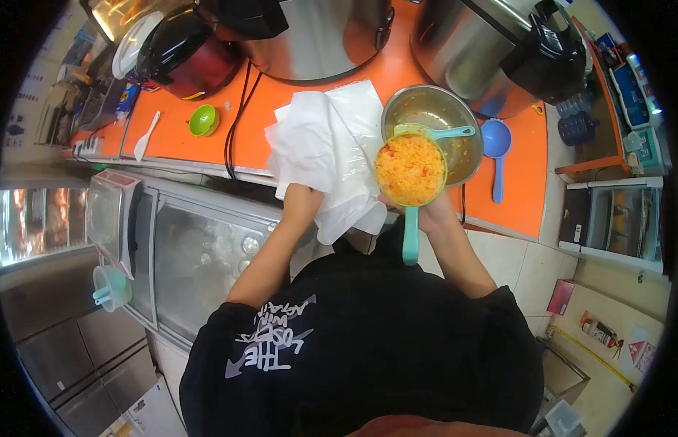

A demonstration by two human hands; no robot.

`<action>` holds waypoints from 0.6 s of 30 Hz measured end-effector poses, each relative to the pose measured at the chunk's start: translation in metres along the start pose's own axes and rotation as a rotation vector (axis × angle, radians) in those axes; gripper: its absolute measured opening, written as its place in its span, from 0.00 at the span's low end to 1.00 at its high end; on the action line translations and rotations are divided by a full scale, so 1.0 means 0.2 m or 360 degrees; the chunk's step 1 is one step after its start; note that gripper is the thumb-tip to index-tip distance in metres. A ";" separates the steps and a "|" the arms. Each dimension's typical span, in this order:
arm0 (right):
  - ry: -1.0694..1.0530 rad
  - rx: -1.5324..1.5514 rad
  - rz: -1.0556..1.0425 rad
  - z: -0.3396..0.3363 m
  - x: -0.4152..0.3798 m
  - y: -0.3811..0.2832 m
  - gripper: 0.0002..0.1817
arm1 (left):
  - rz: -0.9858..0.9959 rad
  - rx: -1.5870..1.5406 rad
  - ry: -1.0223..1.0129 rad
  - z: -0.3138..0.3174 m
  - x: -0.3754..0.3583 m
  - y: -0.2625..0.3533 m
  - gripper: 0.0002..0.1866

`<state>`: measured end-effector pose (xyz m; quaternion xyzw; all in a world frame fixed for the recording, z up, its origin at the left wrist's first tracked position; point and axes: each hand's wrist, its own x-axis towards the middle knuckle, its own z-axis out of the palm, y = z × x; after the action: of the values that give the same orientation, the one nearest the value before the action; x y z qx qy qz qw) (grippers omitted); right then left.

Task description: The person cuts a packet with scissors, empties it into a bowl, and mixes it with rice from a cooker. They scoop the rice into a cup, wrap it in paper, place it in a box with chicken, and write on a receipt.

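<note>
Left hand [302, 206] grasps the white sheets [328, 135] at the table's [527, 191] front edge. Right hand [436, 211] cups the teal-handled scoop [411, 229] of orange rice [410, 171] from below, over front edge, overlapping steel bowl [466, 159]. Blue ladle [498, 140] lies near right edge.

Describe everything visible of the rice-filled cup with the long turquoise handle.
The cup is round, with a thin yellow-green rim and a straight turquoise handle, apparently plastic. It is filled about to the rim with orange rice flecked with red. The right hand holds it from beneath, handle pointing toward the wearer. It overlaps the metal bowl in view; whether they touch is unclear.
</note>
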<state>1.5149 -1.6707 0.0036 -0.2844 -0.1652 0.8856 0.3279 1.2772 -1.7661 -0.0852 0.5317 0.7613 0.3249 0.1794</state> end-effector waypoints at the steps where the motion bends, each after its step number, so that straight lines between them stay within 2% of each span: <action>1: -0.0035 -0.0008 0.0002 -0.02 -0.02 -0.02 0.22 | -0.0319 0.0288 -0.0410 -0.08 0.03 0.10 0.16; 4: -0.0077 -0.0020 -0.0025 0.01 -0.10 -0.09 0.22 | -0.0021 0.0765 -0.0323 -0.11 0.03 0.19 0.16; 6: -0.0085 -0.0001 -0.0032 0.01 -0.14 -0.12 0.21 | 0.0500 0.0797 -0.0365 -0.04 0.04 0.07 0.17; 7: 0.0101 -0.0050 -0.0117 0.04 -0.16 -0.12 0.22 | 0.0760 0.0807 -0.0384 -0.02 0.06 0.02 0.17; 10: 0.0124 0.0018 -0.0182 -0.07 -0.16 -0.12 0.23 | 0.0287 0.0331 -0.1220 -0.19 0.22 0.05 0.17; 11: 0.0124 0.0004 -0.0185 -0.07 -0.17 -0.12 0.21 | 0.0180 0.0331 -0.1308 -0.23 0.28 0.02 0.15; 14: 0.0107 -0.0034 -0.0160 -0.01 -0.18 -0.14 0.19 | 0.0046 0.0403 -0.1167 -0.33 0.34 0.00 0.14; 15: 0.0090 -0.0040 -0.0140 0.03 -0.18 -0.15 0.19 | -0.0037 0.0566 -0.1098 -0.33 0.36 0.02 0.20; 18: 0.0011 -0.0045 -0.0067 0.05 -0.16 -0.12 0.19 | 0.0182 0.0120 -0.0639 -0.16 0.25 0.06 0.29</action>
<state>1.5406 -1.6749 0.0359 -0.2885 -0.1824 0.8751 0.3430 1.2472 -1.7274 -0.0510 0.6343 0.6906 0.1935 0.2887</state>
